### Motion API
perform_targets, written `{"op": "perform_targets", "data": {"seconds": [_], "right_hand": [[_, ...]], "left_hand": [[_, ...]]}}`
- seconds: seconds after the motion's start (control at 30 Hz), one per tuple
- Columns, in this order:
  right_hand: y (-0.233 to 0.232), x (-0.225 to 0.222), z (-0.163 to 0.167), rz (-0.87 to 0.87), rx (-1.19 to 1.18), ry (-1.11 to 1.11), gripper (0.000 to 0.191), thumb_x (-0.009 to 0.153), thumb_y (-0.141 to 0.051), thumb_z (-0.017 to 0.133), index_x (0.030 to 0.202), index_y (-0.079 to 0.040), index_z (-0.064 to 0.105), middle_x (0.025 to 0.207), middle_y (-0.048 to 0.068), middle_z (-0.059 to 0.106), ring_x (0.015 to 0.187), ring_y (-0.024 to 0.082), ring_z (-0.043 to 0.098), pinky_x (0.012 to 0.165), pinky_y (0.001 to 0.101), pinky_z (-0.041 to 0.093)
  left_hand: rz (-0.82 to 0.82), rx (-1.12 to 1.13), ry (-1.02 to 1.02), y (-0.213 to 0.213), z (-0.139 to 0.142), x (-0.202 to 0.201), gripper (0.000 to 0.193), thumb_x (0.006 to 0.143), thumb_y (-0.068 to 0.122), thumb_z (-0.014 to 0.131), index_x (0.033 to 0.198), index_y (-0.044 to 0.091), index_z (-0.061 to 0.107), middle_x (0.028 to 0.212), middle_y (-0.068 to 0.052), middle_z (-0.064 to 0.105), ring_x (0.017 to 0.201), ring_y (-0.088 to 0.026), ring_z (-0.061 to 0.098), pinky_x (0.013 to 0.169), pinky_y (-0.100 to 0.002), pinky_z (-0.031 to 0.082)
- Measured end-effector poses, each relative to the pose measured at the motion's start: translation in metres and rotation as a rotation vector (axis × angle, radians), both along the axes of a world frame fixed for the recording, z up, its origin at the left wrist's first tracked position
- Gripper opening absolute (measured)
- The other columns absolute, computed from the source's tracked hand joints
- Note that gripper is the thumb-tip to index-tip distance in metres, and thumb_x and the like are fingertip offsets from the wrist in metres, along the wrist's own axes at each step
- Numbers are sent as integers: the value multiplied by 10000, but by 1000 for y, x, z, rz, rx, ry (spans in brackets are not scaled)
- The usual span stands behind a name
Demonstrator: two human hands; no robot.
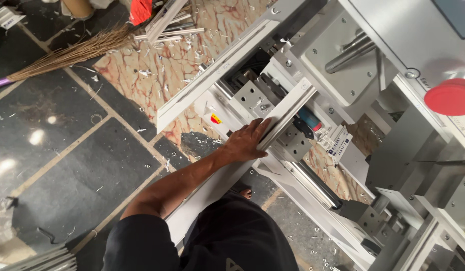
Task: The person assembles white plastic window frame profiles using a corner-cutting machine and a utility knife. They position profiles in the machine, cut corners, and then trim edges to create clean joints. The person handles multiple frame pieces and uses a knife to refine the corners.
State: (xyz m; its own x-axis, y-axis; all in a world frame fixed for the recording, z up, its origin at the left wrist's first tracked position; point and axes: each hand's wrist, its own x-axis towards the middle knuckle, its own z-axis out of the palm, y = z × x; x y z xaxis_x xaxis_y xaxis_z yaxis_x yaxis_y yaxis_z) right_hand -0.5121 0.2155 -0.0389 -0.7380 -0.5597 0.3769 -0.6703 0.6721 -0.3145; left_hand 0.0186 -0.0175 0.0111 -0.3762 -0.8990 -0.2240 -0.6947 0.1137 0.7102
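Head view, entry one.

A: Which hand is on the work?

B: The left hand [245, 143]. Its arm reaches forward from the person's dark shirt, and the fingers wrap around the near end of a long white profile strip [287, 114], gripping it. The right hand cannot be seen, so its state cannot be told.

A: How does the strip lie relative to that hand?

B: Its long axis runs from the palm up and away to the right, ending among the clamps of the grey cutting machine [342, 75]. Another white length continues back under the forearm toward the body; whether it is the same piece cannot be told.

A: Anything else close by?

B: A red round button [450, 97] sits far right of the hand, well apart. A broom [67, 52] lies on the tiled floor [67, 135], far to the left, amid white shavings.
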Motion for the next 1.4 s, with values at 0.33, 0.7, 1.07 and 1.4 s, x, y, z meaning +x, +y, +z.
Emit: {"op": "perform_targets", "data": {"seconds": [0.33,0.7,1.07,1.4], "right_hand": [[77,-25,34,2,-42,150,977,889,-527,839,1553,74,445,1502,320,436,1369,511,397,1063,594,372],[94,-32,35,-211,-40,-138,885,837,-543,796,1489,-9,528,1449,233,543,1346,422,518,1084,522,436],[100,-34,29,-207,-21,-99,884,827,-550,826,1478,-20,548,1441,253,551,1325,450,528,1062,534,447],[104,-36,26,-258,-46,-176,1018,818,-581,816,1596,-84,390,1540,228,490,1415,420,473,1133,519,418]], "left_hand": [[-8,-234,249,1,-7,-1,1137,682,252,897,1600,105,243,1612,-198,347,1474,-379,361,1189,-444,344],[45,-25,-47,9,8,-7,1242,706,429,875,1635,134,106,1579,-248,354,1303,-453,558,1042,-524,524],[50,4,-76,11,6,-5,1270,694,470,875,1635,183,71,1565,-266,351,1292,-461,560,1021,-529,539],[31,-34,-66,12,5,-5,1240,712,421,873,1633,157,86,1554,-248,377,1280,-460,576,983,-537,564]]}}
